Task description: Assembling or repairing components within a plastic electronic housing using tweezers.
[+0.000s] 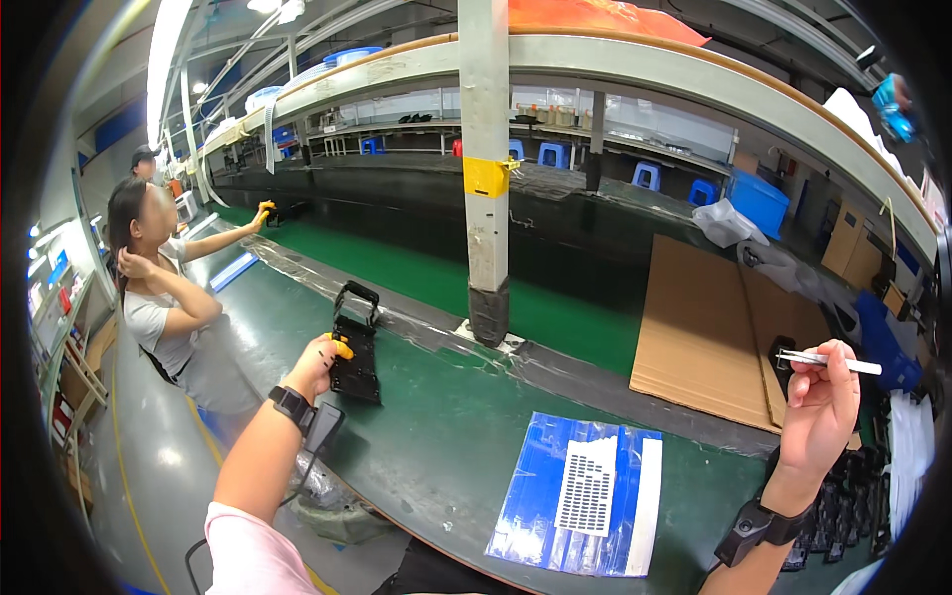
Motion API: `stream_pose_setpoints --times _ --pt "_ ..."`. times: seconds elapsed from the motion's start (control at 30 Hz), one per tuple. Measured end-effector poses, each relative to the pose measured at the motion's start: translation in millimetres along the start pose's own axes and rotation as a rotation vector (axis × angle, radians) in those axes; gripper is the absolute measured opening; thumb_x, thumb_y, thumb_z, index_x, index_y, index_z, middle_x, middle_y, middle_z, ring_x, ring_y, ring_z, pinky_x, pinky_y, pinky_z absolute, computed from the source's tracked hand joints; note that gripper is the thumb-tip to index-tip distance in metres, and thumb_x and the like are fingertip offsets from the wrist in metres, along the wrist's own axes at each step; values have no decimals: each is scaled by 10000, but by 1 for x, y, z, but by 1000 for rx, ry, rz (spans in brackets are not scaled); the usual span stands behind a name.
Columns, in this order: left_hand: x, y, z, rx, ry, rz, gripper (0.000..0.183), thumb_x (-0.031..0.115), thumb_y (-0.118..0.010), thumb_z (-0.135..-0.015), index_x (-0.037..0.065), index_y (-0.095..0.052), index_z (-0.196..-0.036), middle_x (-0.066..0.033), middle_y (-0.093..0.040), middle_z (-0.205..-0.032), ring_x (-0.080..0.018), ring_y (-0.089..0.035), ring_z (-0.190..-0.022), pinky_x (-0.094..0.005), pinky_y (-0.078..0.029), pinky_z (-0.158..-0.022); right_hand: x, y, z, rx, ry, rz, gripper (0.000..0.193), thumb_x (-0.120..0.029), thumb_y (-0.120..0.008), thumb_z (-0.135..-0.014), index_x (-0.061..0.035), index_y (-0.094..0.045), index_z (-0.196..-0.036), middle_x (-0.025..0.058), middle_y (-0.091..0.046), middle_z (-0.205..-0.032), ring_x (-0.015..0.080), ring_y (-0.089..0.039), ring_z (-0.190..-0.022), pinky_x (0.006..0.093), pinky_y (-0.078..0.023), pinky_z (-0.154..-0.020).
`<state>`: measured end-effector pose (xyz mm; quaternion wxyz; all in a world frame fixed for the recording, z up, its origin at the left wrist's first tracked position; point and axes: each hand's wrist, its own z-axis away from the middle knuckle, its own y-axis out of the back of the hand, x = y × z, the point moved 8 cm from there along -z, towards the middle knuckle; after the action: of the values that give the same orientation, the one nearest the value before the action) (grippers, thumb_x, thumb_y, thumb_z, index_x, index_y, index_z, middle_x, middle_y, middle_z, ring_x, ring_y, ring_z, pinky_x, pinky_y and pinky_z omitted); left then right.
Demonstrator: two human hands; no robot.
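My left hand (311, 369), with yellow covers on its fingertips, is closed on the edge of a black plastic frame (359, 365). The frame has a loop-shaped upper end and stands tilted over the green tabletop (436, 436); whether it rests there I cannot tell. Raised at the right, my right hand (821, 407) pinches a pair of tweezers (855, 366), silver at the left end and white at the right. Between my hands, a white sheet of small dark labels (587, 488) lies on a blue plastic sheet (524, 501) near the table's front edge.
A pillar (486, 238) rises beyond the table beside a green conveyor belt (416, 283). Flat cardboard (689, 337) lies at the right. Several black parts (833, 521) are heaped below my right forearm. A co-worker (164, 268) at the left reaches over the belt.
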<state>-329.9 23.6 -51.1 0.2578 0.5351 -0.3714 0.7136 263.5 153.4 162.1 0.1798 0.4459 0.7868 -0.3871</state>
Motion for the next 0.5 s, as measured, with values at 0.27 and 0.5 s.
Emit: stream_pose_setpoints --times 0.27,0.5 --pt "3 -37 41 -101 -91 191 237 21 -482 -849 39 -490 -1085 -86 -586 -978 -202 -600 -851 -360 -516 -749 21 -16 3 -37 -49 9 148 -161 -516 -878 -19 -533 -843 116 -608 -703 101 -498 -495 186 -375 -468" --pt "15 -129 124 -306 -118 234 425 -4 -549 -753 19 -448 -1166 -108 -573 -1044 -232 -600 -910 -370 -510 -781 18 -19 5 -56 -31 50 115 -132 -515 -874 -23 -516 -837 103 -592 -685 103 -506 -479 182 -376 -414"
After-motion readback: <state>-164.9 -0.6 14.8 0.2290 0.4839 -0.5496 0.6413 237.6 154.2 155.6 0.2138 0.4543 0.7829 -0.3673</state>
